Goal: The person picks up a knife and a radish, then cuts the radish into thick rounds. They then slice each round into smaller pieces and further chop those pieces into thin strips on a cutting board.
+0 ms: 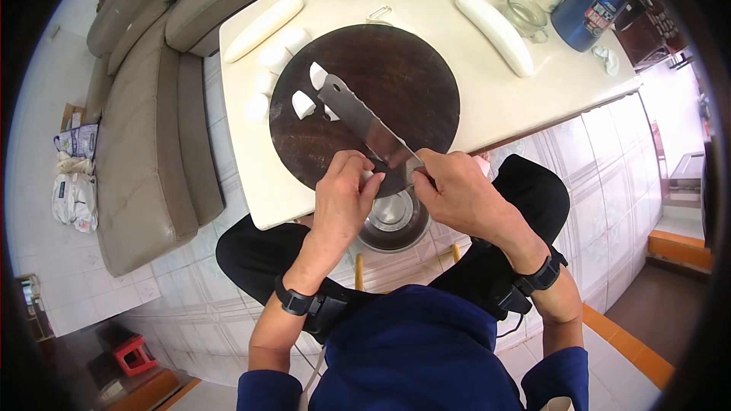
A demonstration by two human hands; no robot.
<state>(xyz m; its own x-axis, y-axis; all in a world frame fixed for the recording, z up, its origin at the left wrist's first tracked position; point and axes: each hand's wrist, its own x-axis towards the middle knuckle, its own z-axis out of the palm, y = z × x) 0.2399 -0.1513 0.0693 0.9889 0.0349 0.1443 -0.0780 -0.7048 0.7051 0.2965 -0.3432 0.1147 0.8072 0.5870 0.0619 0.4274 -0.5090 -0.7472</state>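
Note:
My right hand [461,190] is closed around the handle end of a cleaver [373,125], whose broad blade points up and left across the round dark chopping board [415,61]. At the board's near edge my left hand [346,186] pinches a small white piece of radish [368,175], mostly hidden by the fingers. Cut white radish chunks [303,104] lie on the board left of the blade, one partly behind it. Below the near edge, between my knees, sits a metal bowl [396,240].
Radish sections [275,58] line the board's left side. Whole peeled radishes lie at the table's back left [263,28] and right [495,33]. A peeler [378,14] is behind the board. A glass mug [525,15] and blue canister [592,7] stand right; a sofa [145,144] is left.

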